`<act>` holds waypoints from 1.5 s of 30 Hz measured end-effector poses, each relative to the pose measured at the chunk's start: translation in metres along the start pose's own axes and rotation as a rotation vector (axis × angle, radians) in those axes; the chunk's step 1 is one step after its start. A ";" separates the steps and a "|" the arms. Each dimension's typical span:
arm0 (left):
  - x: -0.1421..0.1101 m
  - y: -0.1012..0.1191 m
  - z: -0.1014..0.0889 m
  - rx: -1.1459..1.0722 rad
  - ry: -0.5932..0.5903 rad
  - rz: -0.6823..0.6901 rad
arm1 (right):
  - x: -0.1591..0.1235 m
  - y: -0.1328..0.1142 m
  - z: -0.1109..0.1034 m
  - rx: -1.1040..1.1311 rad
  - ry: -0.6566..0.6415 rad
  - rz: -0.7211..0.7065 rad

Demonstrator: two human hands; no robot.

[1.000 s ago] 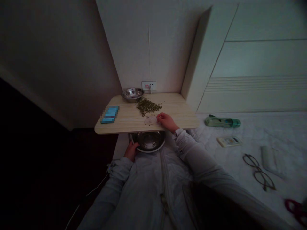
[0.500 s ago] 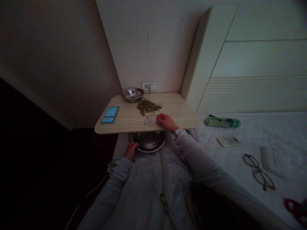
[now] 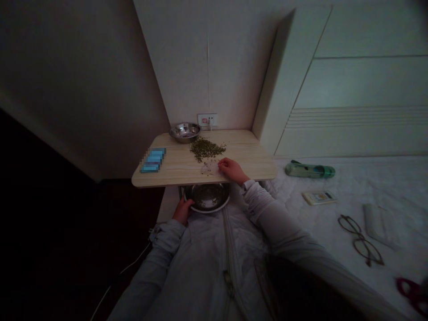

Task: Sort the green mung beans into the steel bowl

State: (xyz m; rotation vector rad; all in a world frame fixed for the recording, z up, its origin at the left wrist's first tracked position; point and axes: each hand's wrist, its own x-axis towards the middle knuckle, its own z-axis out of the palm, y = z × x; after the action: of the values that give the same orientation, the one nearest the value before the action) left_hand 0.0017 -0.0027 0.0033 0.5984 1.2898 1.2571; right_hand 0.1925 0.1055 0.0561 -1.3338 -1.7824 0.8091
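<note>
Head: lower bowl (image 3: 219, 193) (grains (image 3: 203, 203) inside).

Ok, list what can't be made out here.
Head view:
Right hand: whether it pinches anything; too small, dim.
Left hand: some fingers, hidden by lower bowl.
Lower bowl: far rim, hidden by tabletop.
Red looped item: remainder, cut off by right edge.
Blue screen: contents, blurred by pixelation.

Beyond the right hand (image 3: 232, 170), olive-green grains (image 3: 205, 149) speckle a pale, wood-grained tabletop (image 3: 249, 149); at the left hand (image 3: 183, 211), the steel bowl (image 3: 220, 192) is silvery grey with a lighter rim. Right of the right hand, a green bottle (image 3: 305, 170) lies on a quilted bedspread (image 3: 287, 209), apparently white in this gloom.
</note>
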 end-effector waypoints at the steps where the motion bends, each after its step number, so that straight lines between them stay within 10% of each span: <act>1: 0.000 0.000 0.000 0.004 0.001 0.000 | 0.000 0.000 0.000 0.005 -0.002 0.005; 45: -0.001 0.001 0.002 -0.026 -0.001 -0.009 | -0.001 -0.002 -0.001 -0.086 -0.001 -0.007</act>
State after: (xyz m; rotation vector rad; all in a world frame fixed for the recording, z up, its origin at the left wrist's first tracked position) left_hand 0.0035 -0.0031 0.0051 0.5743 1.2722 1.2639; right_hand 0.1929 0.1037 0.0582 -1.3820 -1.8395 0.7368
